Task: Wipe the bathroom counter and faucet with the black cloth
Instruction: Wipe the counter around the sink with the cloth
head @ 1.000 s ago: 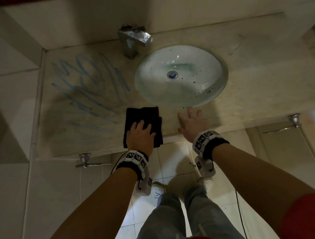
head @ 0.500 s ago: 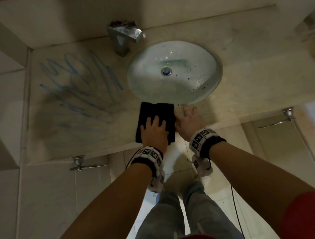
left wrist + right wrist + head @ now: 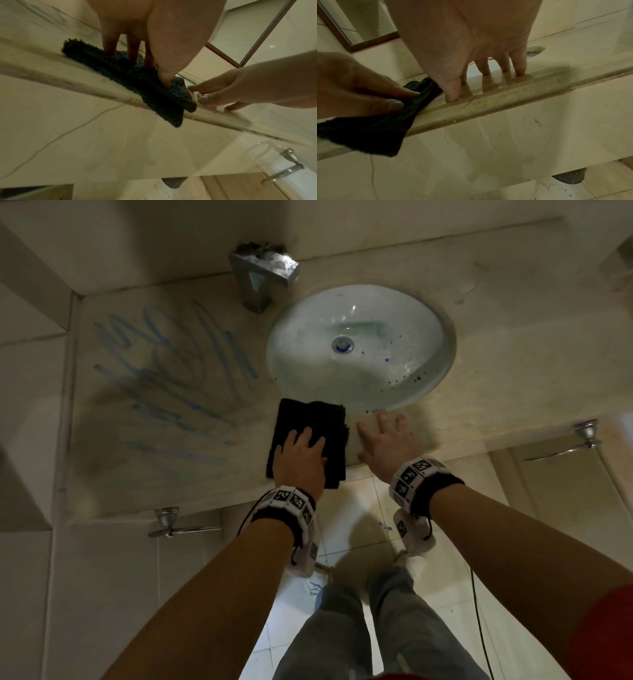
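The folded black cloth (image 3: 317, 419) lies on the beige marble counter (image 3: 164, 467), just in front of the sink's front-left rim, with its near corner hanging over the counter edge (image 3: 173, 119). My left hand (image 3: 301, 457) presses flat on the cloth with straight fingers (image 3: 109, 46). My right hand (image 3: 387, 440) is spread open beside the cloth, fingertips (image 3: 520, 70) touching the bare counter in front of the sink. Blue smears (image 3: 171, 364) cover the counter's left part. The chrome faucet (image 3: 263, 275) stands at the back, left of the sink.
The oval white sink (image 3: 359, 344) holds dark and blue specks. Walls close the counter at the left and back. Chrome handles (image 3: 168, 522) (image 3: 587, 433) stick out below the front edge. My legs (image 3: 376, 628) stand on the tiled floor below.
My left hand slid the cloth to the right along the counter's front, from beside the blue smears to next to my right hand. The right hand stayed on the counter.
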Available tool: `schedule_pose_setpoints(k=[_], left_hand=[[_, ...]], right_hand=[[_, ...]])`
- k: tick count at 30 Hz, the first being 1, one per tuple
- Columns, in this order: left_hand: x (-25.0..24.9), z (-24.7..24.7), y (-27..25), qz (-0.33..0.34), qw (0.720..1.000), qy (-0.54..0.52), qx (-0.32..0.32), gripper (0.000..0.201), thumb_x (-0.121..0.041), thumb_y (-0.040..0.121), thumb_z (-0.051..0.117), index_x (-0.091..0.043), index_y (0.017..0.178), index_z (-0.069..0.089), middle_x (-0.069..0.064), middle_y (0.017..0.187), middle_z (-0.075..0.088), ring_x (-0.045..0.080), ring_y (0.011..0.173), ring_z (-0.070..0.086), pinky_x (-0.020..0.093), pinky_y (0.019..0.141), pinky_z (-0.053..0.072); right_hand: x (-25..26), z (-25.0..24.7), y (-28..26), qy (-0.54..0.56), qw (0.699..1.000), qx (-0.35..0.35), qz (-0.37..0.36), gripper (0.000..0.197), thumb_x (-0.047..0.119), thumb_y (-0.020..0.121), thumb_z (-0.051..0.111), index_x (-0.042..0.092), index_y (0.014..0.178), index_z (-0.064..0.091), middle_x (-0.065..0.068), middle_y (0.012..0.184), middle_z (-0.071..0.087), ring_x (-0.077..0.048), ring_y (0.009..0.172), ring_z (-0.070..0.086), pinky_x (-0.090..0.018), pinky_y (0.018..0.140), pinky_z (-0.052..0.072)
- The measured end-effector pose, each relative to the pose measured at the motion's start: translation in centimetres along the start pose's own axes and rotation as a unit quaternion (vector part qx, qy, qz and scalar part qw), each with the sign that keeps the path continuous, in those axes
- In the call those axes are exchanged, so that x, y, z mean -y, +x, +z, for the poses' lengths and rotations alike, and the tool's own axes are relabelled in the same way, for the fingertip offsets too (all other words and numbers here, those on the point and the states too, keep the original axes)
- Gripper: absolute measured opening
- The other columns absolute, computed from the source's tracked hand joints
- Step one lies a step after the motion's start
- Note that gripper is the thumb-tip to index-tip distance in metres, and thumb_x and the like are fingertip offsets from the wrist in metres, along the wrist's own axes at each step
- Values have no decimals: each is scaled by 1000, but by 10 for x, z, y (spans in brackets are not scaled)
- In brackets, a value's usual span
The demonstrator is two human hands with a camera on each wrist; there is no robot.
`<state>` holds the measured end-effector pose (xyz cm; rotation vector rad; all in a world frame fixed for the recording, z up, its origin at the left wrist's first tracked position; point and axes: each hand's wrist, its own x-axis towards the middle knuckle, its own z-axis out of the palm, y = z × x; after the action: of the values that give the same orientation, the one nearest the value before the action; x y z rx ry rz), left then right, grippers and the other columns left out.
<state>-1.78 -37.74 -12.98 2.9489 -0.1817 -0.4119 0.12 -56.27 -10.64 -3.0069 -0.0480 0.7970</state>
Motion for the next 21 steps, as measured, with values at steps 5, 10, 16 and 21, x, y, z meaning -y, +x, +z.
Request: schedule_pose_setpoints(k=[5, 10, 16, 21], left_hand=[[33, -2, -14, -38, 999, -14, 7, 46, -39, 99, 45, -32, 144, 40, 0, 157, 26, 25, 145, 20, 46, 113, 30], [75, -8, -27, -117, 992, -52, -14, 47, -38, 98, 49, -30, 143, 44, 0, 157, 28, 23, 144, 22, 44, 112, 32], [100, -5, -58, -162, 983, -81, -34, 46, -38, 97, 51, -28, 142, 47, 1, 156, 31, 23, 144, 23, 42, 112, 32], [127, -5, -78, -204, 970, -122, -58, 43, -34, 97, 54, -25, 139, 51, 4, 154, 34, 26, 143, 25, 42, 114, 29]], right_hand=[[10, -6, 0, -1, 1000, 3, 12, 59, 47, 94, 52, 37, 146, 26, -12, 163, 11, -46, 144, 16, -56, 115, 26], [38, -17, -2, 5, 999, -32, -27, 35, 29, 94, 51, 30, 128, 45, -18, 145, 38, -43, 129, 36, -55, 105, 39], [90, -25, -2, 30, 993, -20, -114, 55, 40, 100, 44, 31, 153, 29, -11, 163, 15, -35, 147, 17, -48, 117, 26], [120, -34, 12, -46, 986, -33, -158, 61, 47, 99, 42, 29, 155, 24, -15, 163, 15, -34, 145, 21, -41, 118, 20]])
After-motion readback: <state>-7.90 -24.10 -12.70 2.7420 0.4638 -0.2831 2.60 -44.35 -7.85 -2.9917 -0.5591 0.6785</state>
